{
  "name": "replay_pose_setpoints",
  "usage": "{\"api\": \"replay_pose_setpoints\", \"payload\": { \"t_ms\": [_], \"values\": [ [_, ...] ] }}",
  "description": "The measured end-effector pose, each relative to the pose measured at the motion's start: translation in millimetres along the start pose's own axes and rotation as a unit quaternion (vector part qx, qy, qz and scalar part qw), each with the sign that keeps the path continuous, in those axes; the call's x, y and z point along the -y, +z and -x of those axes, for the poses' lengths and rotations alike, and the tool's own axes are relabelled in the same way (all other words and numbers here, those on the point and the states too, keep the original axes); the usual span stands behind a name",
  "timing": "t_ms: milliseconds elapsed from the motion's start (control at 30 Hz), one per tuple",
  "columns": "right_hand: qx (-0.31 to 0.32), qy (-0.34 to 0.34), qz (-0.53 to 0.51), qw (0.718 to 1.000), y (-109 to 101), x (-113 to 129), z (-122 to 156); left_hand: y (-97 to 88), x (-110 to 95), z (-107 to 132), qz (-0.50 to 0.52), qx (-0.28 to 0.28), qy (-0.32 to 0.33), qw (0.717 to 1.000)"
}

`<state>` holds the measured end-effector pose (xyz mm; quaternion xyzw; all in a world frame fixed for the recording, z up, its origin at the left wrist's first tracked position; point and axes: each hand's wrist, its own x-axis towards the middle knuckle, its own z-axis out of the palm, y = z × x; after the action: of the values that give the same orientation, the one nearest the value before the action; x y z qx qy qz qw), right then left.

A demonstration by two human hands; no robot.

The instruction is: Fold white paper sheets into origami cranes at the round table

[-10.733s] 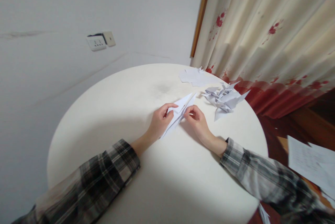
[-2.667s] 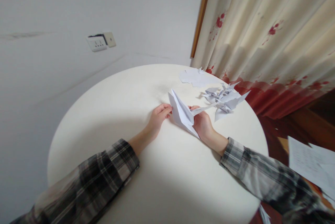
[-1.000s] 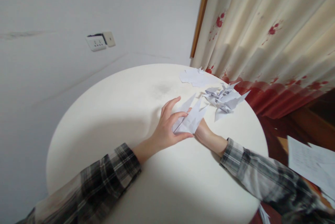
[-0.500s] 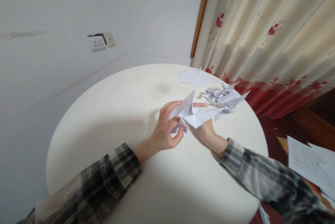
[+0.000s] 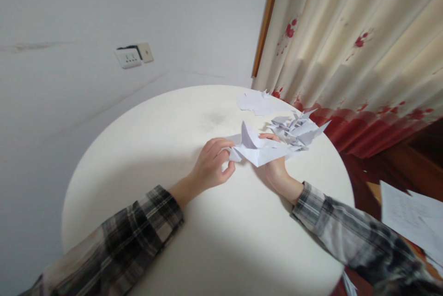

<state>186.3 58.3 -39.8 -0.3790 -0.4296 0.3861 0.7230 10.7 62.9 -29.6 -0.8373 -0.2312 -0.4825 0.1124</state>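
A white folded-paper crane (image 5: 258, 152) is held between both hands above the round white table (image 5: 207, 240). My left hand (image 5: 216, 160) pinches its left end between thumb and fingers. On the other side, my right hand (image 5: 275, 166) grips the crane from behind and below; the paper hides most of those fingers. One pointed flap stands up in the middle of the crane. Just beyond my right hand lies a pile of folded white paper cranes (image 5: 297, 129), partly overlapped in view by the held one.
Flat white paper sheets (image 5: 258, 102) lie at the table's far edge. Behind them hangs a cream curtain (image 5: 346, 33) with red flowers. A wall socket (image 5: 128, 57) is at the left. Written sheets (image 5: 408, 217) rest on a wooden surface at the lower right.
My left hand has moved slightly left and drawn out the crane's left end, which now lies flatter. The upright flap has shifted left. My right hand has stayed nearly in place.
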Motion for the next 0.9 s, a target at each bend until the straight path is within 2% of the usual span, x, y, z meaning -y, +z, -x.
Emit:
{"api": "replay_pose_setpoints", "payload": {
  "t_ms": [133,267,367,533,667,767,900],
  "values": [
    [0.006,-0.007,0.016,1.000,-8.5,-2.5,-5.5,-0.1,14.0,5.5,0.039,0.126,0.005,0.991],
    [0.019,-0.028,0.033,0.999,-12.8,-4.3,-8.6,-6.1,26.7,12.5,0.064,0.188,0.013,0.980],
    [0.022,-0.045,0.051,0.997,-16.0,-4.6,-10.0,-12.3,36.3,16.6,0.066,0.209,0.016,0.976],
    [0.012,-0.058,0.065,0.996,-24.1,-11.0,-12.9,-19.9,53.3,23.3,0.064,0.175,-0.004,0.982],
    [0.024,-0.028,0.058,0.998,-28.1,-17.4,-13.9,-19.7,61.8,28.0,0.063,0.100,0.003,0.993],
    [0.045,0.006,0.071,0.996,-28.4,-19.1,-12.8,-15.0,63.2,31.0,0.033,0.059,-0.043,0.997],
    [0.044,0.061,0.090,0.993,-26.2,-17.2,-11.1,-9.4,62.9,33.7,-0.023,0.103,-0.087,0.991]
  ]
}}
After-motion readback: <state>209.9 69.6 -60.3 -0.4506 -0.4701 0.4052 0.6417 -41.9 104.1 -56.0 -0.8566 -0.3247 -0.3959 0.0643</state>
